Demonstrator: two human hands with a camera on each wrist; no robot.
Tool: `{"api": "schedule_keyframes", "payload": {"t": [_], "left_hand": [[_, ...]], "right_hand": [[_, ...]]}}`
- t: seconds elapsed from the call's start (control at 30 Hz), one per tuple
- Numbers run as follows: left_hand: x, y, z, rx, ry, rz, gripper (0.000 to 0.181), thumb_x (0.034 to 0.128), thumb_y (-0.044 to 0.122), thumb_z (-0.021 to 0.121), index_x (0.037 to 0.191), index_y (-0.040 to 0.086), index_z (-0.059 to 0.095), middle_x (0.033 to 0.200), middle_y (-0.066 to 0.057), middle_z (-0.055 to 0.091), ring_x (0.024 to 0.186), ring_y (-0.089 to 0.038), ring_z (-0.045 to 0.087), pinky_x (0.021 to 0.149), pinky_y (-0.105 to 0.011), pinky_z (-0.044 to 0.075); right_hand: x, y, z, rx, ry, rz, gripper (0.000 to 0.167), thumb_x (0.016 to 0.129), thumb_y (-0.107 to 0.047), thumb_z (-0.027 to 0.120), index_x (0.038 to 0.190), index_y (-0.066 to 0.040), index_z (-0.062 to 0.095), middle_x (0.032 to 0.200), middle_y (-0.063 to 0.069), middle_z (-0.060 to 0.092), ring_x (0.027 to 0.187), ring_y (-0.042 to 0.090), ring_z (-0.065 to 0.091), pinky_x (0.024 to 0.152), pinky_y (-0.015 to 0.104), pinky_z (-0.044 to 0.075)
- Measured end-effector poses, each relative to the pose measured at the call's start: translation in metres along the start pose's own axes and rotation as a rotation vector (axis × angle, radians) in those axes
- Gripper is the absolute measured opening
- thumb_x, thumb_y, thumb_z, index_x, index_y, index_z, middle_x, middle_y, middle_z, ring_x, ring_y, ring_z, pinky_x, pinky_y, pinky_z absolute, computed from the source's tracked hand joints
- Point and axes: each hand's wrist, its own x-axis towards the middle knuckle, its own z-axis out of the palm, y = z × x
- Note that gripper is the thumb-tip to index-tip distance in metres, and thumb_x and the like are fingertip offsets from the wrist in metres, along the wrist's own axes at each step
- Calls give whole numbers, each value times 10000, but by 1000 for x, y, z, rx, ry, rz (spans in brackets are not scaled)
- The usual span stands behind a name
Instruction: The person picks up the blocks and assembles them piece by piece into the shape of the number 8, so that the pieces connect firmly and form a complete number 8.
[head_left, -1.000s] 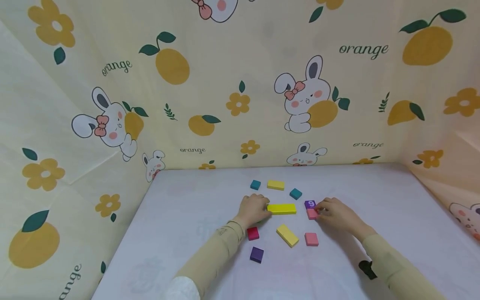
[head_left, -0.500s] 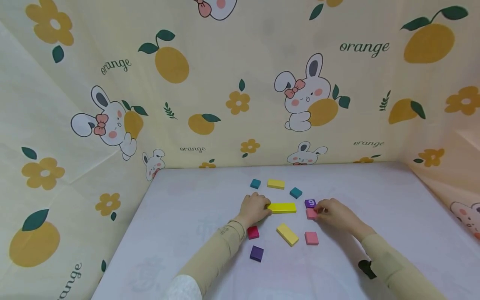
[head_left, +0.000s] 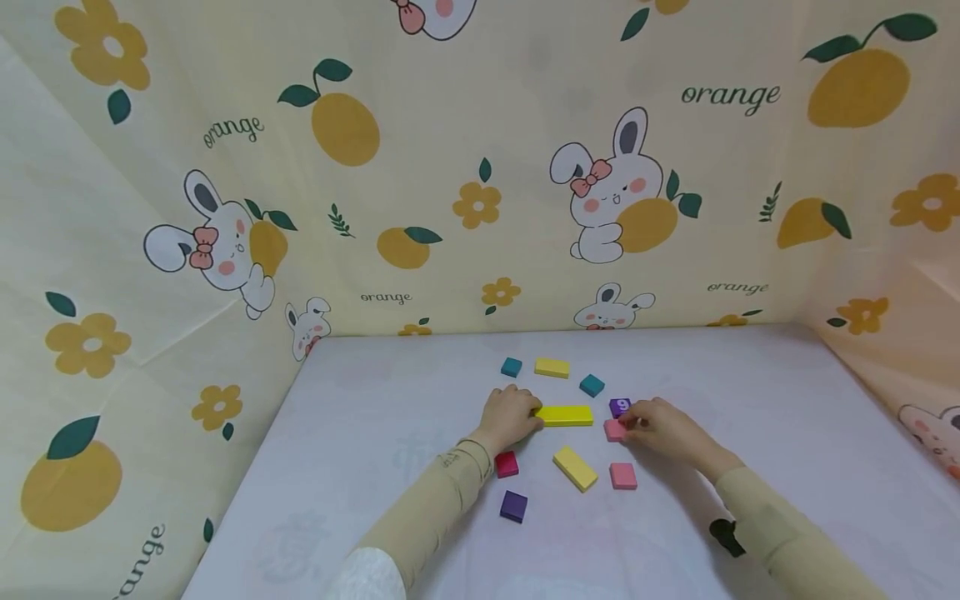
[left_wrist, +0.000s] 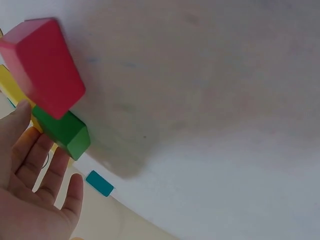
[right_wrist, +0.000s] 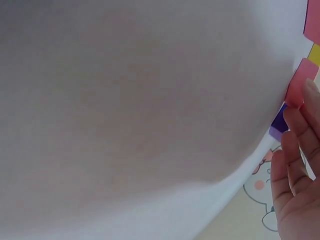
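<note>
My left hand (head_left: 510, 417) holds the left end of a long bright yellow block (head_left: 567, 416) between thumb and fingers. A green block (left_wrist: 65, 132) sits right beside its fingers in the left wrist view; the hand hides it in the head view. My right hand (head_left: 663, 427) pinches a small pink block (head_left: 615, 430) between thumb and forefinger. Just behind that block lies a purple block marked 9 (head_left: 620, 407), partly covered by the fingers. In the right wrist view the pink block (right_wrist: 301, 82) is against the thumb, with the other fingers extended.
Nearer me lie a red block (head_left: 507, 464), a dark purple block (head_left: 513, 507), a slanted pale yellow block (head_left: 575, 468) and another pink block (head_left: 623, 476). Behind are two teal blocks, one left (head_left: 512, 367) and one right (head_left: 592, 385), and a yellow block (head_left: 552, 367). A printed cloth (head_left: 420, 192) rises behind the table.
My right hand has slid the pink block slightly left, towards the long yellow block and out of line with the purple 9 block. The left hand has stayed in place.
</note>
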Motion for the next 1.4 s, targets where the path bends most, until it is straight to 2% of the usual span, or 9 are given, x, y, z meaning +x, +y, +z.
{"api": "schedule_keyframes", "payload": {"t": [0.37, 0.63, 0.8, 1.07, 1.2, 1.4], "left_hand": [[0, 1, -1, 6, -20, -13, 308, 857, 377, 645, 1123, 227, 684, 1081, 68, 685, 925, -118, 555, 840, -302, 428], [2, 2, -1, 31, -23, -14, 308, 859, 379, 641, 1131, 239, 679, 1089, 75, 682, 932, -115, 561, 846, -303, 428], [0, 3, -4, 37, -21, -7, 304, 859, 370, 644, 1127, 231, 682, 1087, 70, 684, 936, -118, 572, 836, -300, 431], [0, 4, -4, 32, -27, -8, 302, 856, 363, 649, 1124, 227, 685, 1077, 65, 685, 924, -117, 568, 813, -284, 420], [1, 4, -3, 28, -26, -8, 306, 857, 367, 648, 1126, 226, 685, 1078, 66, 685, 925, -117, 566, 807, -278, 416], [1, 4, -3, 29, -23, -10, 305, 854, 370, 652, 1120, 226, 689, 1077, 65, 687, 923, -118, 571, 805, -276, 418]], "right_hand": [[5, -14, 4, 22, -28, 10, 185, 814, -170, 700, 989, -112, 685, 917, 2, 651, 840, 154, 520, 785, 353, 513], [7, -13, 7, 3, -39, -13, 190, 811, -170, 703, 993, -120, 685, 925, -13, 651, 849, 140, 527, 785, 363, 515], [8, -13, 9, -6, -42, 7, 183, 809, -180, 705, 983, -126, 680, 918, -15, 643, 849, 142, 521, 788, 367, 513], [4, -15, 6, -49, -12, -47, 265, 811, -228, 706, 1041, -100, 675, 960, 8, 657, 862, 141, 529, 774, 347, 517], [2, -15, 1, -80, 32, -77, 301, 829, -250, 686, 1076, -78, 672, 989, 27, 656, 886, 162, 536, 787, 364, 509], [5, -10, -10, -106, 75, -44, 259, 846, -208, 665, 1064, -68, 676, 992, 73, 650, 920, 244, 568, 816, 436, 511]]}}
